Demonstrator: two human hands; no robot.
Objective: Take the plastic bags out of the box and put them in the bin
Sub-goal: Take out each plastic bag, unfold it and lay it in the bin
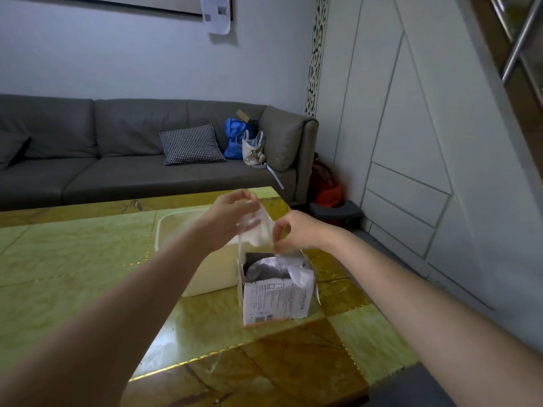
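A small white printed cardboard box (274, 301) stands open on the green-and-gold table, with more thin plastic bags (273, 267) crumpled inside it. Just above the box both hands hold one clear plastic bag (258, 230). My left hand (232, 218) pinches its upper edge, and my right hand (296, 230) pinches its lower right side. A cream-white plastic bin (217, 268) sits directly behind and left of the box; my left forearm hides much of its rim.
The glossy table (88, 259) ends near the bottom right. Behind it stands a grey sofa (117, 160) with a checked cushion (191, 145) and bags (244, 139). White panelled cabinets (411, 142) line the right wall.
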